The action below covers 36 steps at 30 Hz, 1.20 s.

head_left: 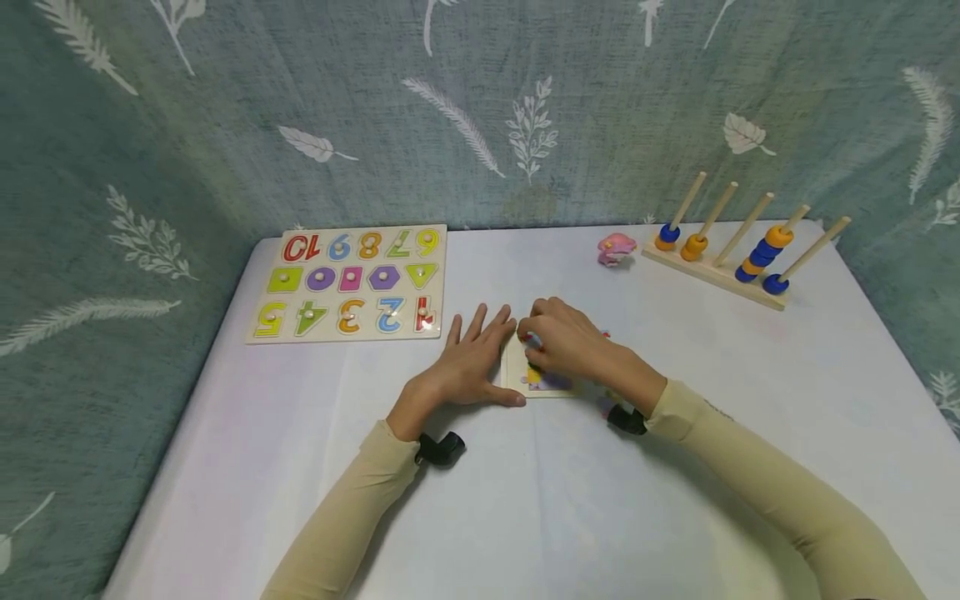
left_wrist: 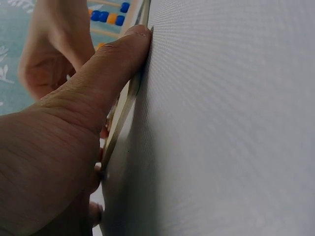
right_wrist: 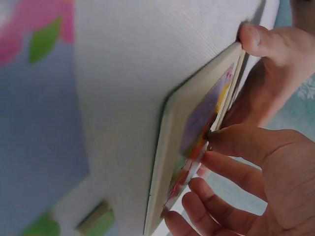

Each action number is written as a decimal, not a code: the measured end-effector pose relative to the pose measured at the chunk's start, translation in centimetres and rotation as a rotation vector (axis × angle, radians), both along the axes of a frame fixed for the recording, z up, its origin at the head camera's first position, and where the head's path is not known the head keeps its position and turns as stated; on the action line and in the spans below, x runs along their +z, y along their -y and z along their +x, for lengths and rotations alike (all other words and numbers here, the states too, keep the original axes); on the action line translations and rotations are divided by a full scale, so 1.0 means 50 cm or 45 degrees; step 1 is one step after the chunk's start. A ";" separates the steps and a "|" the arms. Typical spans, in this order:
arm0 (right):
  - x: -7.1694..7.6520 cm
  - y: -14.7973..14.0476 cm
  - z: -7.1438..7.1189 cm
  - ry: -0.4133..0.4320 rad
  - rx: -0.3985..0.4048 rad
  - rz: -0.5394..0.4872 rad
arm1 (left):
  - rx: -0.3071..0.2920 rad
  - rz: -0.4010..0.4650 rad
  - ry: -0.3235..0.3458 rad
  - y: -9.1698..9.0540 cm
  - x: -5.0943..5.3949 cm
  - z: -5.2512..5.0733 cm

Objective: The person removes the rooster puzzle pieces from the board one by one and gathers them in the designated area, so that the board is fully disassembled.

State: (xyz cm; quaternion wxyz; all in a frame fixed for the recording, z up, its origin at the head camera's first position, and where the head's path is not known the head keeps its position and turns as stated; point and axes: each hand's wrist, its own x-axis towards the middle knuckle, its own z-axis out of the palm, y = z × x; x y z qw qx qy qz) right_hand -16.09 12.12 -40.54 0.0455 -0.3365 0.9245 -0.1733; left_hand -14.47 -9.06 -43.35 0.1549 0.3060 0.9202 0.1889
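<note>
Beige sleeves (head_left: 750, 467) are seen nearest the head camera, one brought in from the bottom edge left of centre, the other from the lower right corner, both angled toward a small wooden board (head_left: 514, 367) at the centre of the frame. At the board's left side the left hand (head_left: 471, 362) is laid with fingers straight and spread, its thumb stretched to the near edge; nothing is gripped by it, and the board is presumably braced this way against sliding. Over the board the right hand (head_left: 566, 337) is arched with its fingers curled; a puzzle piece (head_left: 531, 340) seems to be pinched there, though most of it is hidden. Such a fingertip hold would suit something thin among close neighbours. Loose pieces (head_left: 604, 406) are placed by the right wrist, within easy reach. Number board (head_left: 369, 327) at upper left, pink toy (head_left: 617, 248) and abacus (head_left: 720, 279) at upper right are set toward the far edge of the white table (head_left: 480, 517), probably so that working room is given to both hands.
</note>
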 end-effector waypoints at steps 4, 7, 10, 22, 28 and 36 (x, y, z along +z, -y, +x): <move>-0.002 0.004 0.001 -0.005 -0.017 0.013 | -0.002 0.005 -0.007 0.001 -0.001 0.000; -0.001 0.008 0.000 -0.001 -0.013 0.010 | 0.008 -0.010 -0.016 0.004 -0.001 0.001; 0.002 0.013 -0.001 0.014 -0.014 0.015 | 0.022 -0.010 -0.014 0.006 0.000 0.001; 0.004 0.017 0.005 -0.047 -0.017 0.087 | 0.017 0.003 0.004 0.002 -0.004 0.000; 0.007 0.015 0.004 -0.059 0.002 0.082 | 0.012 -0.007 -0.005 0.002 -0.007 -0.003; 0.008 0.004 -0.002 0.024 0.037 0.028 | 0.014 -0.009 0.002 0.002 -0.006 -0.001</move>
